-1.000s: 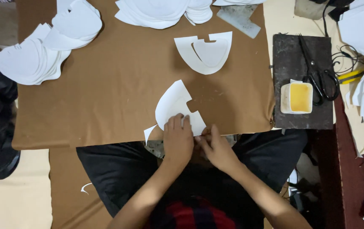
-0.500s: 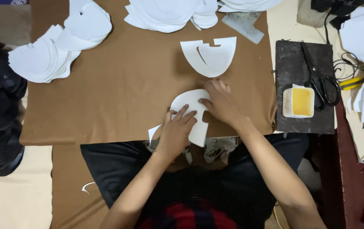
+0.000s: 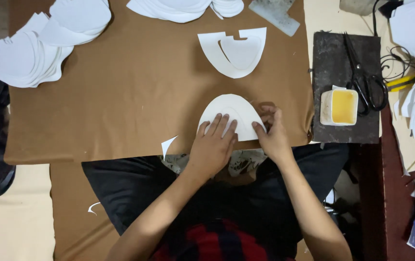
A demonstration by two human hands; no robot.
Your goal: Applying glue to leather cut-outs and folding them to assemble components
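Domed piece [image 3: 232,110] under hands, cut pieces [image 3: 234,50] behind, scissors [image 3: 364,79] right

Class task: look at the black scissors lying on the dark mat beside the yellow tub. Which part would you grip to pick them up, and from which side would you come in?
Grip the scissors by the looped handles, which lie at the near end beside the yellow tub. Come from above on the person's right: the blades point away toward the far edge of the dark mat, so a hand there meets the loops first. The right hand is nearest.

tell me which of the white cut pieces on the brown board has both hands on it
The dome-shaped white piece at the board's near edge: the left hand lies flat on it and the right hand presses its right edge. The notched piece farther back and the stacks lie untouched.
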